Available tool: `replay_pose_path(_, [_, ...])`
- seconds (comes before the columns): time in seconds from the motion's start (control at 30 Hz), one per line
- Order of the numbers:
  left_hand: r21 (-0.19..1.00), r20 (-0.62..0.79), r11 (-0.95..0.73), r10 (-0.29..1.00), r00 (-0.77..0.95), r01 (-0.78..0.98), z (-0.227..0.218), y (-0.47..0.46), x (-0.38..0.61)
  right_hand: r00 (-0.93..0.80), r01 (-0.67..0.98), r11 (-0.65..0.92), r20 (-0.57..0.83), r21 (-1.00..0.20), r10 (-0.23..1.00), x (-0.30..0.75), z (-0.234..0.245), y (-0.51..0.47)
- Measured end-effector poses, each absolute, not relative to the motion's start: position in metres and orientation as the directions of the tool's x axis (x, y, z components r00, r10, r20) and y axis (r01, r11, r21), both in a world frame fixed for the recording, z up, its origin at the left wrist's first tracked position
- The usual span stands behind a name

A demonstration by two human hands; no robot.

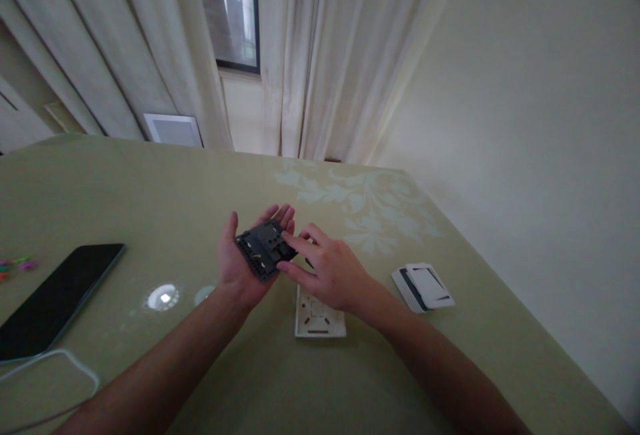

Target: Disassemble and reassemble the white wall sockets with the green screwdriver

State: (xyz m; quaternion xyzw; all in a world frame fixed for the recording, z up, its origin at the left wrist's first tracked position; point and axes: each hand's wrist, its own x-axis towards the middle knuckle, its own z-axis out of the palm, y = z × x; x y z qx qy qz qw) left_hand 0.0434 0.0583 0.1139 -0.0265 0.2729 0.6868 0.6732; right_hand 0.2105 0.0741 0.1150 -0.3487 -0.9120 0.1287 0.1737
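Observation:
On the upturned palm of my left hand (240, 271) rests a square black plastic switch module (263, 248), tilted, with its ribbed, slotted side up. My left fingers extend beyond its far edge and the thumb points away from it. From the right, my right hand (330, 265) takes the module's right edge between thumb and index finger; its other fingers are curled. Below my right hand a white square plastic plate (320, 323) with slots and small holes lies on the table, its far part hidden by the hand.
White square covers (427, 286) with a dark piece among them lie stacked to the right on the green table (165, 201). At left are a black tablet (60, 295), a white cable (75, 358) and small coloured pieces (23, 263). Curtains and a wall stand behind.

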Motion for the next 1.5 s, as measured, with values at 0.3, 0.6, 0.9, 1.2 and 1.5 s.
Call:
replay_pose_path(0.3, [0.365, -0.437, 0.085, 0.895, -0.09, -0.927, 0.121, 0.057, 0.047, -0.679, 0.531, 0.785, 0.393, -0.319, 0.62, 0.21, 0.113, 0.067])
replay_pose_path(0.6, [0.333, -0.427, 0.034, 0.896, -0.118, -0.942, 0.119, 0.057, 0.046, -0.763, 0.469, 0.881, 0.474, -0.063, 0.44, 0.2, 0.102, 0.053])
replay_pose_path(0.9, [0.336, -0.458, 0.045, 0.88, -0.122, -0.941, 0.123, 0.058, 0.05, -0.773, 0.469, 0.881, 0.451, -0.069, 0.447, 0.199, 0.099, 0.051])
replay_pose_path(1.2, [0.353, -0.443, 0.009, 0.882, -0.159, -0.935, 0.124, 0.059, 0.051, -0.785, 0.423, 0.905, 0.481, -0.044, 0.391, 0.202, 0.102, 0.053])
replay_pose_path(1.5, [0.424, -0.426, 0.087, 0.898, -0.113, -0.902, 0.116, 0.06, 0.056, -0.815, 0.46, 0.855, 0.496, 0.24, 0.299, 0.2, 0.098, 0.055])
